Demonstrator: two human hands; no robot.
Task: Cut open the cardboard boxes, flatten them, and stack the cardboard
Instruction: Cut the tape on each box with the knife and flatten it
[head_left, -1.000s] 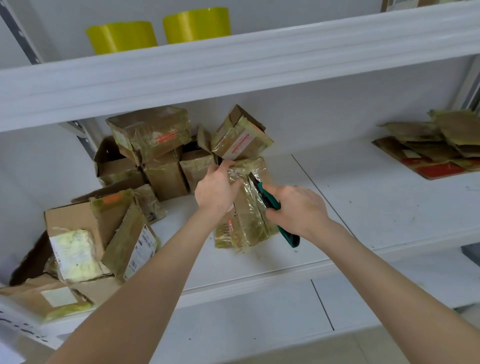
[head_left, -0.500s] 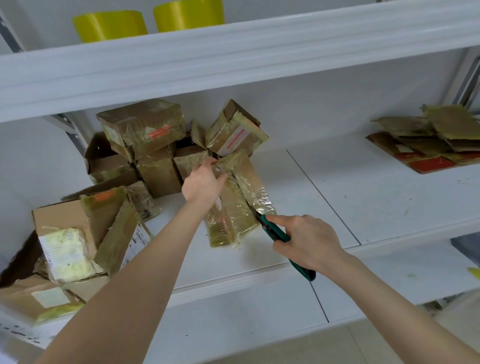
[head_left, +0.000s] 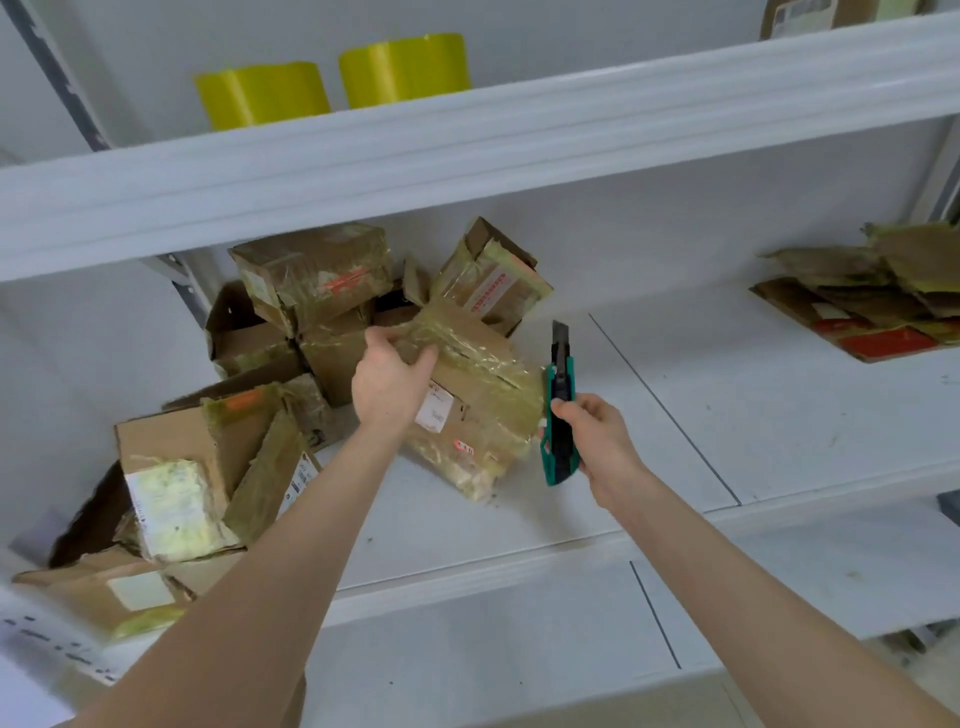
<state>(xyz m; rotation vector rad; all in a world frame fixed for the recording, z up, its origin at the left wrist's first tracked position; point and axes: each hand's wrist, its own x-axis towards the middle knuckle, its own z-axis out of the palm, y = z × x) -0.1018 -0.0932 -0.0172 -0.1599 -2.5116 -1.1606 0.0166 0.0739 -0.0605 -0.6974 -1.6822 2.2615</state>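
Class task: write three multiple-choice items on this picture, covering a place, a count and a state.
1. Where is the flattened cardboard? A floor; B middle shelf, far right; C bin.
2. How many yellow rolls on the upper shelf? A one; B two; C four.
3. The knife in the right hand has its blade: A out, pointing up; B retracted; C in cardboard.
B, it lies at the shelf's right end; B, two stand side by side; A, grey blade shows.
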